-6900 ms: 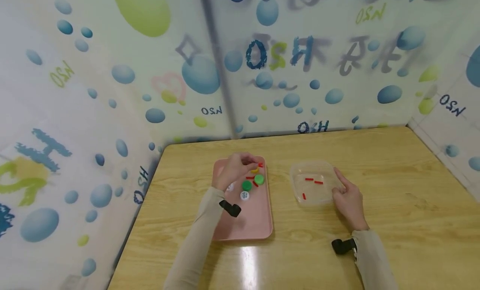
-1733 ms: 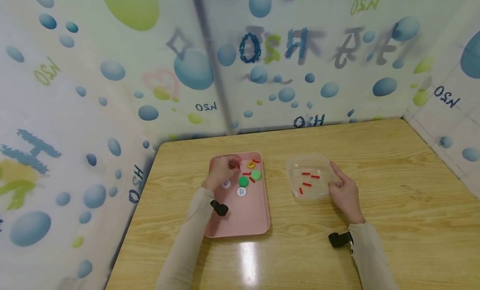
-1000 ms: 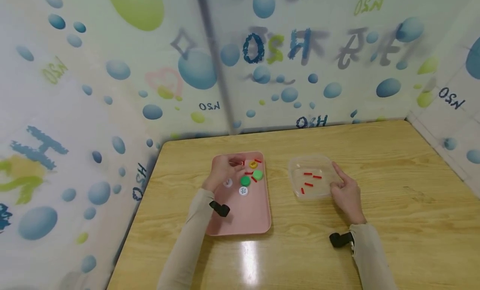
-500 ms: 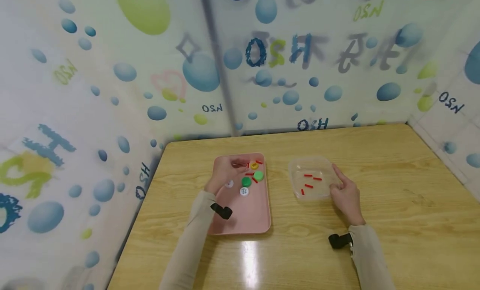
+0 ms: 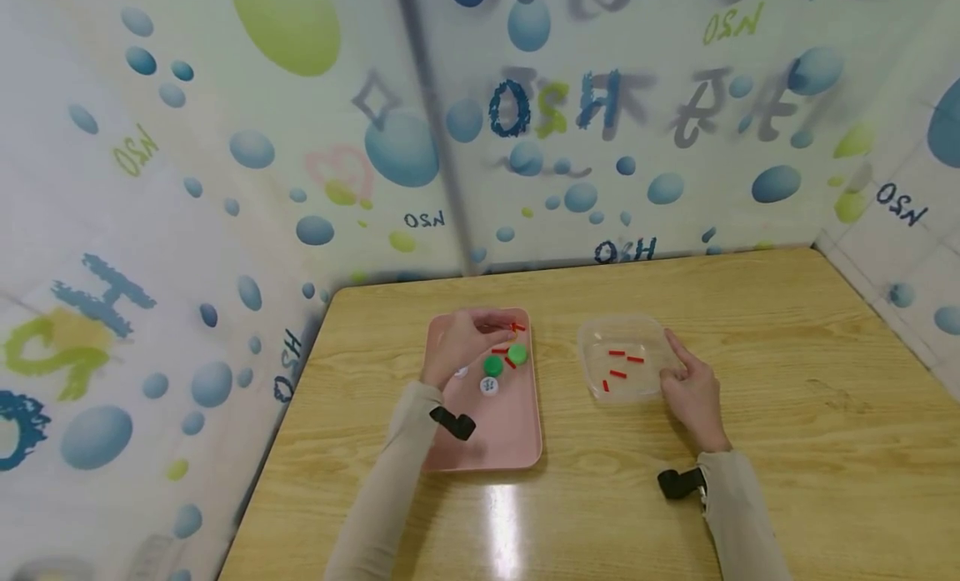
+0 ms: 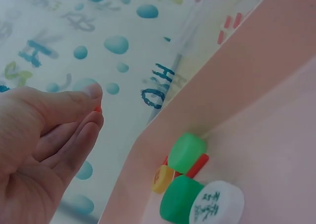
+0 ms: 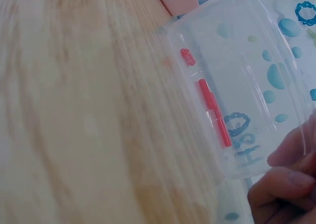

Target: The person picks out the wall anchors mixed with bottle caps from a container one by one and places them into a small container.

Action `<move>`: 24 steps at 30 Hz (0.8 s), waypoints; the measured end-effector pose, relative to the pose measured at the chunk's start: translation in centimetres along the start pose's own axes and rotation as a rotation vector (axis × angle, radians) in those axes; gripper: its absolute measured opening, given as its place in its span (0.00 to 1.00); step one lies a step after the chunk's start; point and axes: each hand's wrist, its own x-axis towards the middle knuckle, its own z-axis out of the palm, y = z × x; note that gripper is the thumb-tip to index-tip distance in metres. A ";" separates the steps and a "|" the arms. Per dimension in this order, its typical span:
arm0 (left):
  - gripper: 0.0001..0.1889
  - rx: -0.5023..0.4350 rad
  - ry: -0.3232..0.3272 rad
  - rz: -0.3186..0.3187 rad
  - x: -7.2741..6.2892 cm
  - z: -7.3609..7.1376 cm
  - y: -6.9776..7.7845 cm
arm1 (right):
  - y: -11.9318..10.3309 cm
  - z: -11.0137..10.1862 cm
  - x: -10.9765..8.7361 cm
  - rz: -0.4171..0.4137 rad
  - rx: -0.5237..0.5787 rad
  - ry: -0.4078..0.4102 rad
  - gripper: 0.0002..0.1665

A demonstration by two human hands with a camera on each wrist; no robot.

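My left hand (image 5: 462, 345) is over the far part of a pink tray (image 5: 487, 435), pinching a small red stick (image 6: 98, 108) between thumb and fingers; only its tip shows in the left wrist view. Near it in the tray lie a dark green cap (image 5: 492, 366), a light green cap (image 5: 517, 353), a white cap with writing (image 5: 489, 386), a yellow cap (image 6: 162, 179) and loose red sticks (image 5: 510, 363). My right hand (image 5: 693, 395) holds the right side of a clear plastic container (image 5: 587, 366). Several red sticks (image 7: 215, 112) lie on its bottom.
A wooden table (image 5: 637, 514) carries the tray at left and the container at right, with a gap between them. Patterned walls (image 5: 570, 147) rise behind and at the sides. Another white cap (image 5: 461, 372) is partly behind my left hand.
Since the oldest frame, one more red stick lies in the container. Over the last second my left hand has moved right across the tray with its stick, covering the yellow cap. The right hand stays put.
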 end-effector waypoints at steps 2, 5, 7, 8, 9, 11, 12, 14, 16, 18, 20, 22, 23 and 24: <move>0.19 -0.043 -0.021 -0.007 0.0 0.2 -0.2 | 0.0 0.0 0.0 -0.005 0.000 -0.002 0.42; 0.18 -0.054 -0.027 -0.024 0.1 0.4 -0.3 | -0.1 0.0 -0.1 -0.011 0.000 -0.006 0.41; 0.18 -0.059 -0.031 -0.029 0.2 0.6 -0.3 | -0.1 0.0 -0.1 -0.013 0.001 -0.006 0.41; 0.18 -0.058 -0.031 -0.030 0.3 0.7 -0.3 | -0.1 0.0 -0.1 -0.013 0.001 -0.006 0.41; 0.19 -0.058 -0.033 -0.027 0.4 0.8 -0.2 | -0.2 0.0 -0.2 -0.012 0.001 -0.006 0.41; 0.19 -0.056 -0.036 -0.010 0.6 1.1 -0.2 | -0.2 0.0 -0.1 -0.008 0.004 -0.005 0.41; 0.19 -0.056 -0.038 0.001 0.7 1.2 -0.2 | -0.2 0.0 -0.1 -0.006 0.005 -0.004 0.42; 0.19 -0.056 -0.040 0.030 0.9 1.6 -0.2 | -0.2 0.0 -0.1 0.001 0.010 -0.007 0.42; 0.18 -0.054 -0.044 0.058 1.1 2.0 -0.3 | -0.1 0.0 -0.1 0.008 0.015 -0.008 0.42; 0.17 -0.052 -0.046 0.081 1.3 2.3 -0.3 | -0.1 0.1 -0.1 0.013 0.014 -0.007 0.42; 0.16 -0.047 -0.052 0.097 1.4 2.7 -0.3 | -0.1 0.1 -0.1 0.015 0.012 -0.007 0.42; 0.16 -0.039 -0.060 0.103 1.6 3.0 -0.1 | -0.1 0.1 -0.1 0.015 0.011 -0.002 0.42; 0.17 -0.038 -0.064 0.104 1.6 3.1 0.1 | -0.1 0.1 -0.1 0.012 0.009 -0.001 0.42; 0.17 -0.036 -0.069 0.100 1.7 3.3 0.2 | -0.1 0.0 -0.1 0.011 0.010 -0.001 0.42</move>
